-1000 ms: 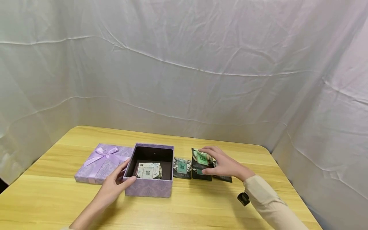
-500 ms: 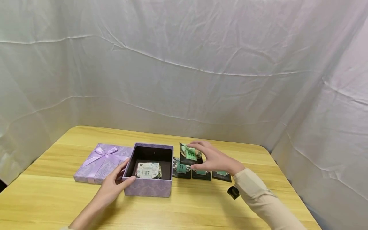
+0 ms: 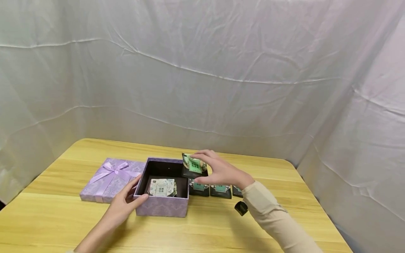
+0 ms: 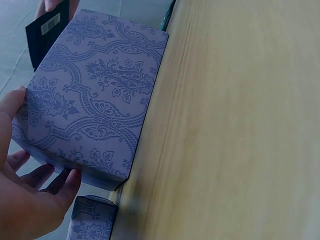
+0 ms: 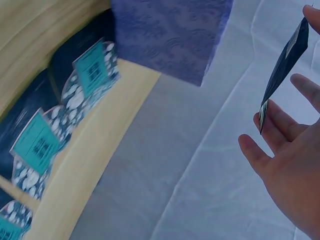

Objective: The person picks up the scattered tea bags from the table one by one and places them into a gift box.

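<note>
A purple patterned gift box (image 3: 162,206) stands uncovered on the table, with a pale tea sachet (image 3: 162,187) lying inside over a partly hidden one. My left hand (image 3: 123,205) grips its near left corner, thumb on the front and fingers along the left side, as the left wrist view also shows. A dark tea sachet with a green label (image 3: 195,166) is pinched in my right hand (image 3: 218,169), held up at the box's right rim. In the right wrist view this sachet (image 5: 286,62) appears edge-on between thumb and fingers.
Left of the box lies its purple lid (image 3: 109,177), tied with a ribbon bow. Several dark tea sachets (image 3: 220,190) lie in a row on the table right of the box, partly beneath my right hand. A pale curtain (image 3: 202,88) hangs behind the table.
My right hand has moved left with the pinched sachet, from above the row of sachets to the box's right rim. My left hand keeps its hold on the box.
</note>
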Demonstrator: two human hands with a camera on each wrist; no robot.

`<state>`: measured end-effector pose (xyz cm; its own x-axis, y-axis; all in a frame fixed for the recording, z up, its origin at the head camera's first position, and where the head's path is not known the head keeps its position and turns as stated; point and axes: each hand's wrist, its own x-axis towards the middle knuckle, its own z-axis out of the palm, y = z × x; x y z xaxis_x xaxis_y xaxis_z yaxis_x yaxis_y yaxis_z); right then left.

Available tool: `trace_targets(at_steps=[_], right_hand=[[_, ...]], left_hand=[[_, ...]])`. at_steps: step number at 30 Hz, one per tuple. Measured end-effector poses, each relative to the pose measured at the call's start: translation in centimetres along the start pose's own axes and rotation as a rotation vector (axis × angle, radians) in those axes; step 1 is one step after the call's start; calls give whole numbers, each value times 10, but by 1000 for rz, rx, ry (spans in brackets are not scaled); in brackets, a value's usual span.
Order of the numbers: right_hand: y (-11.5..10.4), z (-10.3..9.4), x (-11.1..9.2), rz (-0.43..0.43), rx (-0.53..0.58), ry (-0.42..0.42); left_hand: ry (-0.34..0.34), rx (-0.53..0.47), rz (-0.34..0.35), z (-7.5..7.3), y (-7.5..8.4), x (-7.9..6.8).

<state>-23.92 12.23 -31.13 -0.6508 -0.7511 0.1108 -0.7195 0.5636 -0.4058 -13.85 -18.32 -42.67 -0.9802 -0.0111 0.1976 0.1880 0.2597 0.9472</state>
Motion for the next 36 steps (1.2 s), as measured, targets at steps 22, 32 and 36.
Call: trace_targets(at_steps=[22,32,36], right_hand=[[-25,20,36,-18,90,-33],[-28,37,51,-2,94,-64],[-26,41,55,-1,98,-70]], left_hand=[[-3,-3,-16,1,2,0],[-6,5,-30,1,1,0],[-7,-6,-37,1,1,0]])
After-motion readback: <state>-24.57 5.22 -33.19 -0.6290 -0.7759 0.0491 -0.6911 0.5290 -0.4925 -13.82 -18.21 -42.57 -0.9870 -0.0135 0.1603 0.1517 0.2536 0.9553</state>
